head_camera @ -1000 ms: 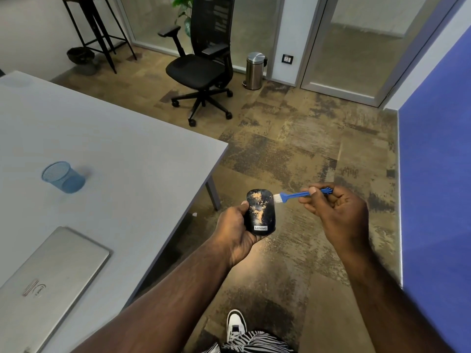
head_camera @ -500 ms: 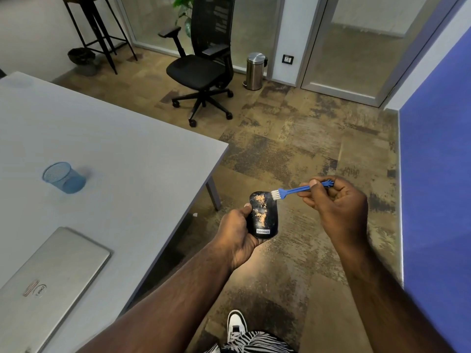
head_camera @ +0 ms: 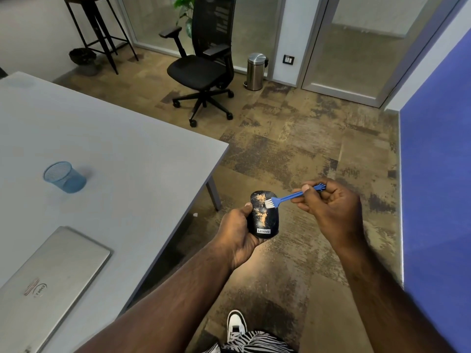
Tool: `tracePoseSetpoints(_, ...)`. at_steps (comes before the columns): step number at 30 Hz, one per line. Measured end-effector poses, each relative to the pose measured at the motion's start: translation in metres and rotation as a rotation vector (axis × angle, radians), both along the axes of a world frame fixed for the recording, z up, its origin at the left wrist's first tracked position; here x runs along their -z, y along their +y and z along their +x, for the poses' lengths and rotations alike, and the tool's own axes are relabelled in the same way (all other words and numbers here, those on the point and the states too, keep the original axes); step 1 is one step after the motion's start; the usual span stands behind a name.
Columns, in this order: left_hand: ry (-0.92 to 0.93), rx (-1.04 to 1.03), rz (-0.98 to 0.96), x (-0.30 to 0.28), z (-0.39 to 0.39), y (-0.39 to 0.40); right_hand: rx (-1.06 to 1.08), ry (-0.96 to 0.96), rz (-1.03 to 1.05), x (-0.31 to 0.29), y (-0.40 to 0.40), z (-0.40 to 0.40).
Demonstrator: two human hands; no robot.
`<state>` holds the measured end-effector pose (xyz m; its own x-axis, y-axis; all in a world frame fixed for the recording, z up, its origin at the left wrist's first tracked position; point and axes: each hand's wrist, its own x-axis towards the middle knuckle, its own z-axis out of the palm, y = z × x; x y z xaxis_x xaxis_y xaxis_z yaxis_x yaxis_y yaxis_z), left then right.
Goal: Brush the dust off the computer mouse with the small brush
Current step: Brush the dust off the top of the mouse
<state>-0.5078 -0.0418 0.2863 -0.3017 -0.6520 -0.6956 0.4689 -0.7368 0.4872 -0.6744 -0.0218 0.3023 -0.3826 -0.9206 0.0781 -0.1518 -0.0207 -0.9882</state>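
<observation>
- The left hand (head_camera: 239,231) grips the mouse (head_camera: 264,215) from its left side and from below; the thumb lies on the left edge and the palm carries the near end.
- The mouse is black, held above the floor (head_camera: 293,149), off the desk (head_camera: 114,149), which is to the left of this hand. Its top faces up, and the label "Lenovo" is at the near end.
- Orange-brown dust lies on the top of the mouse, mostly on the left half and in the middle.
- The right hand (head_camera: 331,205) is closed around the brush (head_camera: 288,198); thumb and fingers pinch the blue handle near its far end.
- This hand is to the right of the mouse and a little farther, not touching it.
- The brush goes from the right hand down and left; its white bristles touch the top of the mouse on the far half, just beside the dust.
- On the desk, well left of the left hand, stand a blue mesh cup (head_camera: 65,177) and a closed laptop (head_camera: 48,284).
- Below the hands a white shoe (head_camera: 236,324) is on the floor.
</observation>
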Motion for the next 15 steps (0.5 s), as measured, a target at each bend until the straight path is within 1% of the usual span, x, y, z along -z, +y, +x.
tracePoseSetpoints(5,0.023,-0.001,0.013,0.001,-0.002,0.002,0.106,0.048,0.009,0.004,-0.005,-0.006)
tracePoseSetpoints(7,0.035,0.002,0.019,0.001,-0.002,0.003,0.109,0.045,-0.009,0.003,-0.005,-0.009)
tracePoseSetpoints(12,0.043,-0.015,0.007,0.0,0.002,-0.001,-0.048,0.032,-0.065,0.001,0.003,-0.009)
tracePoseSetpoints(15,0.035,-0.02,0.009,0.002,0.005,-0.002,-0.106,0.065,-0.065,-0.001,0.006,-0.013)
